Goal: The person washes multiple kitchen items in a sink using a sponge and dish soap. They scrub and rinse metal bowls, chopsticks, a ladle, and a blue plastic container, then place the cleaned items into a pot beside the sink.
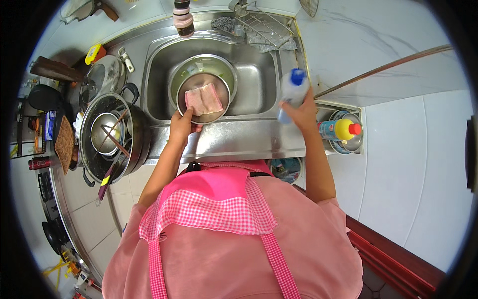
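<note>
A shallow round metal bowl [182,88] is in my left hand [182,125], which grips its near rim with the thumb on top. Inside it lies a folded pink cloth [203,99]. Beneath and behind, a larger metal basin [203,61] with greenish water and green bits stands in the steel sink [158,82]. My right hand [301,112] is closed around a translucent plastic bottle with a blue cap [293,89], held tilted above the sink's right edge. The bottle is slightly blurred.
Left of the sink, a large pot [138,123] holds bowls, chopsticks and utensils. A glass lid [108,74] lies behind it. At right, a yellow bottle with a red cap [343,129] lies over stacked bowls [356,140]. A wire rack [267,30] stands behind the sink, near the faucet [183,18].
</note>
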The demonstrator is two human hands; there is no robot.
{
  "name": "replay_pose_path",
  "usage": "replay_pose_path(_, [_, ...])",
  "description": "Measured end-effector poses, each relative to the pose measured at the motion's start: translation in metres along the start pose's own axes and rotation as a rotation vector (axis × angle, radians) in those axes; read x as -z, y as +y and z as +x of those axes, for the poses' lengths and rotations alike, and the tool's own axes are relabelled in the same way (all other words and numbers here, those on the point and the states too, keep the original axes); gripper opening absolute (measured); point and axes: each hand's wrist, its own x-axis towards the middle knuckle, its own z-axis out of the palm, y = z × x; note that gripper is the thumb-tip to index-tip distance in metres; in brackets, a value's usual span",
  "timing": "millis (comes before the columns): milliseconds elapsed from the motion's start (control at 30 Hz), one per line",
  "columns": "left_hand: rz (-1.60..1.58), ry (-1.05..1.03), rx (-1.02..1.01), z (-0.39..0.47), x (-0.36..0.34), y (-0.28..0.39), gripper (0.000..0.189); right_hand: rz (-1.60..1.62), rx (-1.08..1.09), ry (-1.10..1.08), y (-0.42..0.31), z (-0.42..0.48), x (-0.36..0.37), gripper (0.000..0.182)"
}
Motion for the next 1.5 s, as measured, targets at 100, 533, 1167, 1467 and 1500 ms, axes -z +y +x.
replay_pose_path(100, [0.016, 0.002, 0.013, 0.0, -0.001, 0.0, 0.023, 0.122, 0.011, 0.305, 0.033, 0.031, 0.0, 0.065])
replay_pose_path(533, [-0.055, 0.044, 0.044, -0.003, -0.006, 0.005, 0.02, -0.296, -0.031, 0.542, 0.051, 0.019, -0.041, 0.085])
replay_pose_path(1167, [0.749, 0.469, -0.904, 0.044, -0.066, 0.026, 0.046, 1.055, -0.363, -0.109, -0.029, -0.003, -0.187, 0.052])
replay_pose_path(1467, [1.457, -0.231, -0.992, 0.027, -0.04, 0.059, 0.025, 0.836, -0.277, -0.165, -0.013, 0.027, -0.161, 0.041])
replay_pose_path(1500, [1.484, -0.128, -1.09, 0.029, -0.033, 0.062, 0.025, 0.884, -0.302, -0.137, -0.02, 0.024, -0.162, 0.042])
